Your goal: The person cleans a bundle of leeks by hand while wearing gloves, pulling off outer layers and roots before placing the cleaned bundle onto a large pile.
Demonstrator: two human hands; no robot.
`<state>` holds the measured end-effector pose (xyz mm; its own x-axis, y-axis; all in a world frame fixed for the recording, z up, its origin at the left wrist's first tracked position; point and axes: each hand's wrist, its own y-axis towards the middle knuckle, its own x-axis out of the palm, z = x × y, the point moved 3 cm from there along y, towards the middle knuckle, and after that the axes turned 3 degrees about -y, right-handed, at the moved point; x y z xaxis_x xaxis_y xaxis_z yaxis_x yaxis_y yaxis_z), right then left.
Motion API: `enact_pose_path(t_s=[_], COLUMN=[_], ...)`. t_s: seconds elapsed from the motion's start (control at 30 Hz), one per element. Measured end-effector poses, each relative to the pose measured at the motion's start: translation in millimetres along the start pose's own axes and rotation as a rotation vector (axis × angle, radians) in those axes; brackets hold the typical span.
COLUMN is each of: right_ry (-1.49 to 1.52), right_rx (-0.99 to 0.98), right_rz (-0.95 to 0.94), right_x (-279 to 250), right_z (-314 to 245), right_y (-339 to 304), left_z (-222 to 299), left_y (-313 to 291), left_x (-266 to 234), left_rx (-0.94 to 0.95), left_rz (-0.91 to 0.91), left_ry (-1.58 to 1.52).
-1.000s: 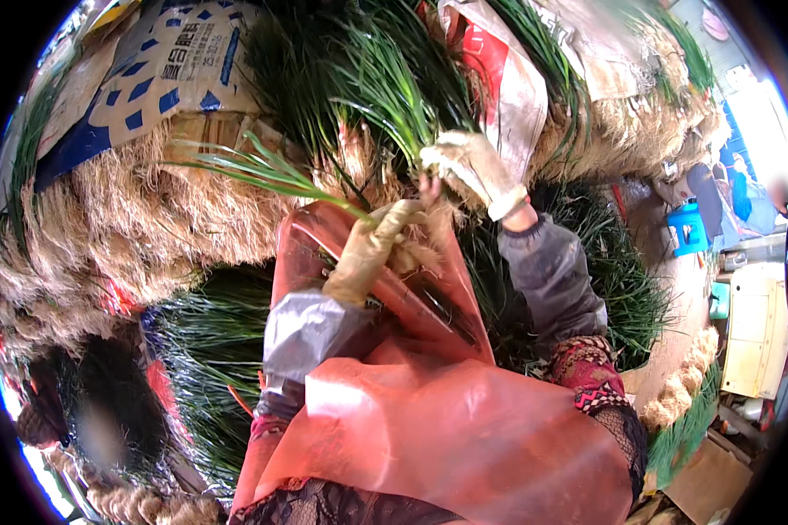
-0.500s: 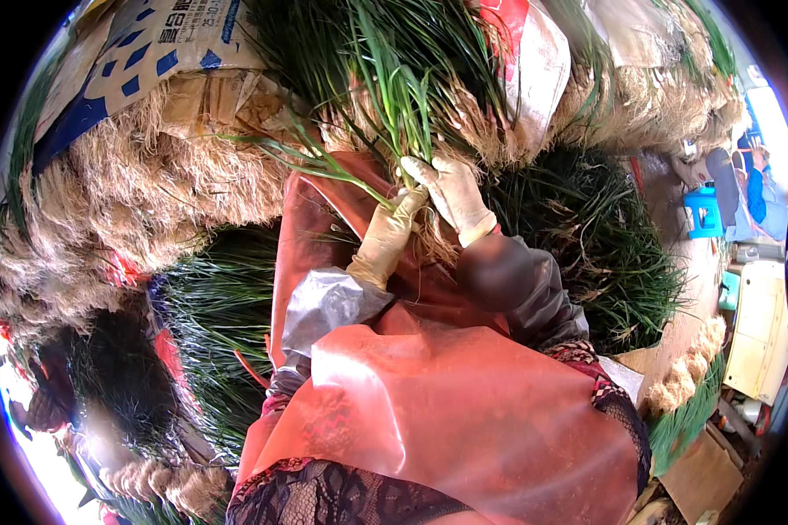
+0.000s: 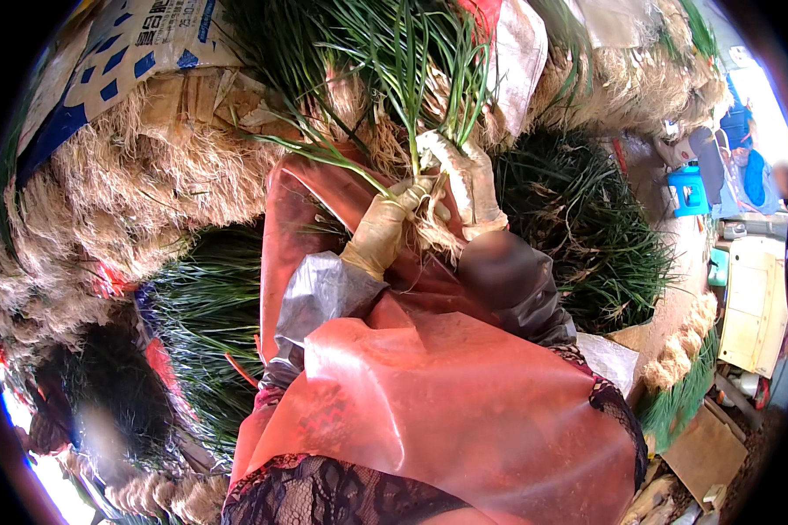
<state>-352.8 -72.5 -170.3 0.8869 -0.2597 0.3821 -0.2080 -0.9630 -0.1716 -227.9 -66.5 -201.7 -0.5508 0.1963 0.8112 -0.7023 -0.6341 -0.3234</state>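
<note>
My left hand (image 3: 383, 226), in a pale yellow rubber glove, is closed around the lower stems of spring onions. One green stalk (image 3: 359, 166) slants out of it to the upper left, and tan stringy roots (image 3: 436, 229) hang beside its fingers. Close on its right, my right hand (image 3: 471, 179), gloved the same, is closed on more spring onions (image 3: 413, 83) whose long leaves point up and away from me. Both hands are above my lap, over an orange-red plastic apron (image 3: 464, 394). The fingers partly hide the white stem ends.
Ahead lies a pile of spring onions (image 3: 280, 44). Root-ends-out stacks (image 3: 149, 175) stand at the left under a printed sack (image 3: 149, 44). Loose greens (image 3: 587, 236) lie at the right. Beyond are a blue stool (image 3: 688, 191), a seated person (image 3: 753, 175) and a yellowish plastic container (image 3: 753, 302).
My right hand has shifted slightly right and turned, and the leaves it holds now stand more upright and spread apart. My left hand has dropped a little and keeps its stalk.
</note>
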Motion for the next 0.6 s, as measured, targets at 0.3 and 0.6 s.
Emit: enact_pose_path(t_s=[0.3, 0.6], right_ry=[-0.613, -0.168], right_rx=[-0.096, -0.077], right_rz=[-0.127, 0.161], right_x=[25.1, -13.4], right_z=[8.9, -7.6], right_y=[13.0, 26.1], left_z=[-9.9, 16.4], left_y=[-13.2, -18.6], left_x=[-24.3, 32.9], left_rx=[0.106, -0.055], left_rz=[0.151, -0.11], left_ry=[0.605, 0.422])
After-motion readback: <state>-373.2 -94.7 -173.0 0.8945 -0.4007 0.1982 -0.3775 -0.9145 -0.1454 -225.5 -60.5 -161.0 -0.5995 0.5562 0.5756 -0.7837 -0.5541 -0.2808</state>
